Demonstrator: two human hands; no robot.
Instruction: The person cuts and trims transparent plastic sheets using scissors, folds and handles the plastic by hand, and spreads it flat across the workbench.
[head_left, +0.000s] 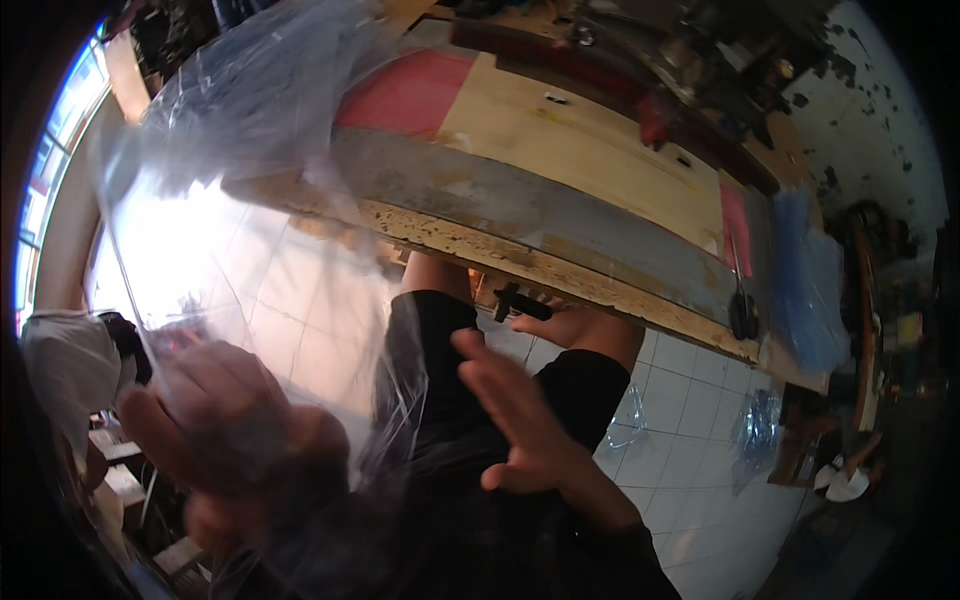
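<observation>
Left hand (pixel 225 425) grips a clear plastic bag (pixel 240 170), pinched at its near edge; bag billows up and left over the wooden workbench (pixel 560 150). Right hand (pixel 520 415) open, fingers spread, empty, just right of the bag. Best smooth the film flat while holding the edge firmly.

Clear plastic bag (pixel 250 180) thin, glossy, crinkled; behind it workbench (pixel 560 170) of pale matt wood, edge rough, chipped; beneath workbench, white floor tiles (pixel 690 400) smooth, shiny; black shorts (pixel 440 400) matt cloth.
</observation>
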